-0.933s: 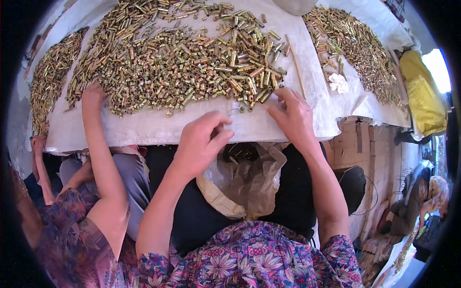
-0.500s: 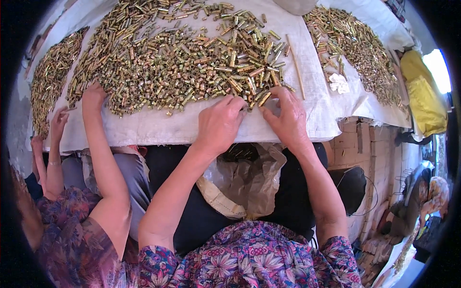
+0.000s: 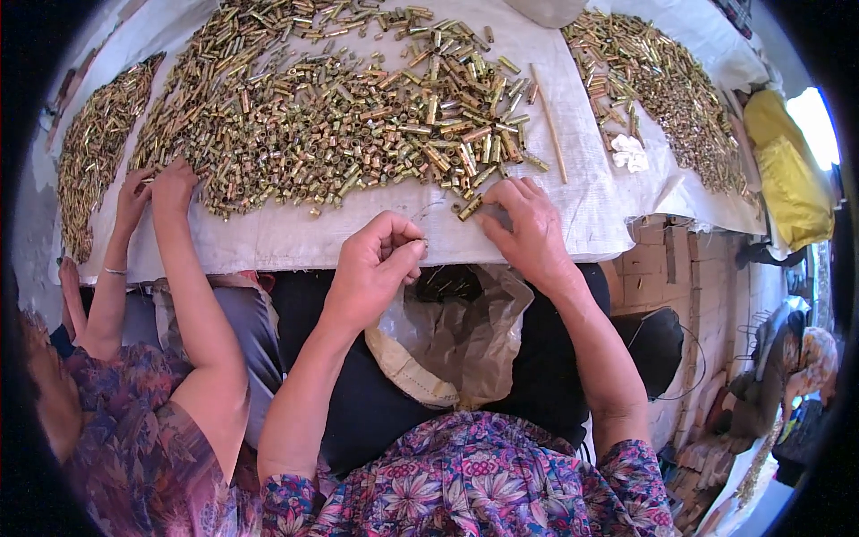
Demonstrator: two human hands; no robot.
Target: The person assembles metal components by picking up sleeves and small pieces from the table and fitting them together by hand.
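Note:
A large heap of short brass-coloured metal tubes [image 3: 304,134] is spread over the white cloth-covered table [image 3: 591,206]. My left hand [image 3: 376,268] is drawn back over the table's near edge, thumb and forefinger pinched; whatever they hold is too small to name. At the heap's near right edge, the thumb and fingers of my right hand [image 3: 530,231] close on the end of a single brass-coloured tube [image 3: 469,208]. Below, an open sack with a plastic lining [image 3: 501,331] sits between my knees, a few small pieces inside it.
To my left a co-worker's hands [image 3: 172,188] pick at the same heap. A thin wooden stick [image 3: 549,125] lies right of the heap, with a crumpled white piece [image 3: 629,153] beyond it. More metal pieces [image 3: 662,85] cover the far right. A yellow sack [image 3: 787,170] hangs there.
My left hand has moved from the heap's edge toward me, above the sack. My right hand has shifted slightly back and left. The co-worker's two hands have come together at the heap.

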